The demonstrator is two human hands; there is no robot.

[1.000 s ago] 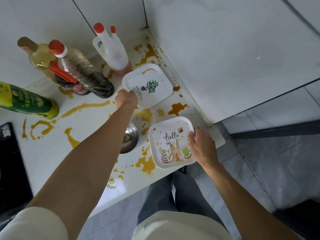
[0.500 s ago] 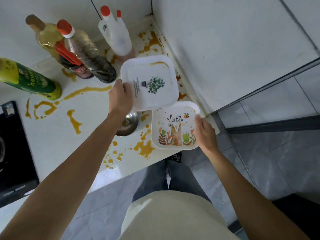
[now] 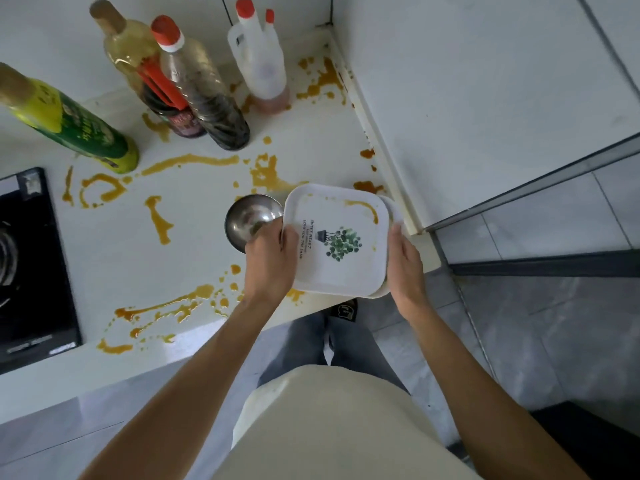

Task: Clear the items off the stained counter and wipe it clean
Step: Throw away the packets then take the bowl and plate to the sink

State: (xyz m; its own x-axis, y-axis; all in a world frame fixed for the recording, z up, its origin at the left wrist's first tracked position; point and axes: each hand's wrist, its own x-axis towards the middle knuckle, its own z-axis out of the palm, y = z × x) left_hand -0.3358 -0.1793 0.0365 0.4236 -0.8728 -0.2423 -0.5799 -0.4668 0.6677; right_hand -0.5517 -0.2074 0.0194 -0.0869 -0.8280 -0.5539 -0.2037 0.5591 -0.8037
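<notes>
Head view: the tree-print plate (image 3: 341, 242) now sits stacked on a second plate (image 3: 390, 213), left hand (image 3: 268, 263) and right hand (image 3: 405, 261) each in a curled grip on opposite rims; steel bowl (image 3: 249, 218) just beyond the left grip, stained table (image 3: 194, 237) still unwiped.

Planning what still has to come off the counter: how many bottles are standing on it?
5: green-labelled bottle at left, pale oil bottle behind, red-capped dark bottle, a darker one partly hidden between them, white jug near the corner.
</notes>
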